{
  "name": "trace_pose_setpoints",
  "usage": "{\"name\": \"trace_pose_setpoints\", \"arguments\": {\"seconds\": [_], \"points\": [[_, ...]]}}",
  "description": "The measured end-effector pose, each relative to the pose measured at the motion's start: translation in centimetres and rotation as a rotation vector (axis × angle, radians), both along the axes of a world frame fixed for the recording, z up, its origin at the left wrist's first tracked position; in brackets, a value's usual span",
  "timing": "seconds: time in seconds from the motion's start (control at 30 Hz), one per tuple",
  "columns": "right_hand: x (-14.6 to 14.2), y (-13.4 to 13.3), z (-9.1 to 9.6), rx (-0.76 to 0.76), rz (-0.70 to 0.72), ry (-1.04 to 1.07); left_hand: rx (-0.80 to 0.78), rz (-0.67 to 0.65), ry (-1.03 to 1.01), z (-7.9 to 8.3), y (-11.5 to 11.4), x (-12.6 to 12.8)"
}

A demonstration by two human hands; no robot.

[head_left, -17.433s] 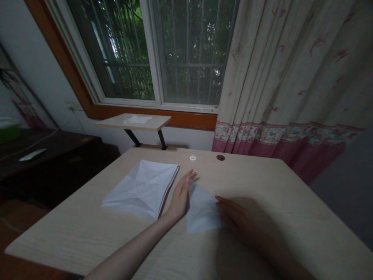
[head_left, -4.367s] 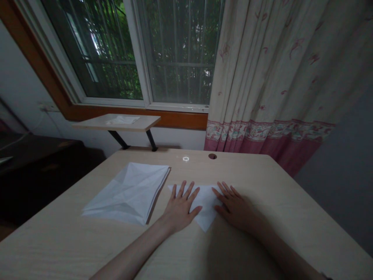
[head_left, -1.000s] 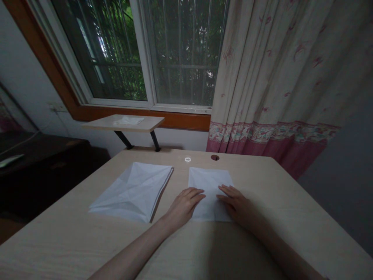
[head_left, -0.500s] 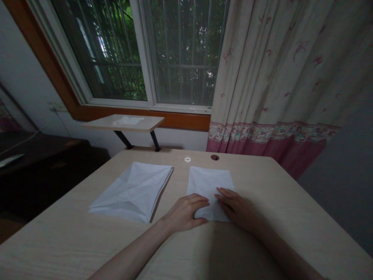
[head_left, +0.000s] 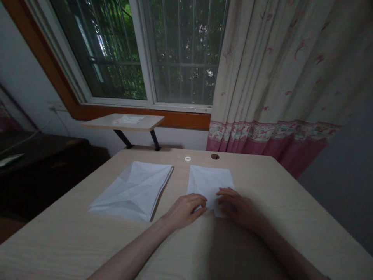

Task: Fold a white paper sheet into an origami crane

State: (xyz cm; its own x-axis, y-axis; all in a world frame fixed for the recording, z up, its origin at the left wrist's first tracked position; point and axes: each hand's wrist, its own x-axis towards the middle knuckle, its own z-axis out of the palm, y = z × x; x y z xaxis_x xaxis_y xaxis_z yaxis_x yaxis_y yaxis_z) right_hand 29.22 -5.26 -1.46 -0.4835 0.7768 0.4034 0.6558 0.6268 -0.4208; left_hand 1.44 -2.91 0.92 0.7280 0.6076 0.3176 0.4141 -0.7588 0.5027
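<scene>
A white folded sheet (head_left: 208,181), thin like paper or a napkin, lies in front of me. My left hand (head_left: 188,210) is at its near left corner, thumb and fingers pinched together on the edge, which looks lifted and folded back there. Over the right side of the same sheet is my right hand (head_left: 237,208), its fingers bent and spread a little apart, fingertips touching the surface. The near right part of the sheet still lies flat under that hand. To the left of my left hand rests a stack of larger creased white sheets (head_left: 135,190).
The pale wooden desk (head_left: 180,249) has a round cable hole (head_left: 215,156) and a white ring-shaped spot (head_left: 187,158) near its back edge. A small raised shelf (head_left: 101,122) carries a crumpled white piece (head_left: 131,119). A patterned curtain (head_left: 274,77) hangs behind on the right.
My left thumb and fingers have closed on the sheet's near left corner, and that edge has moved up and away. My right fingers have bent more.
</scene>
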Motion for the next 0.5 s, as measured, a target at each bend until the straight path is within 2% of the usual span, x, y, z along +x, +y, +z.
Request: {"name": "trace_pose_setpoints", "arguments": {"seconds": [0.27,0.5], "points": [[0.5,-0.1,0.9,-0.054,0.08,-0.042,0.064,0.056,-0.024,0.0,0.0,0.0],[0.7,0.1,1.1,0.035,0.106,-0.075,0.169,0.233,0.044,-0.1,0.4,-0.1]]}}
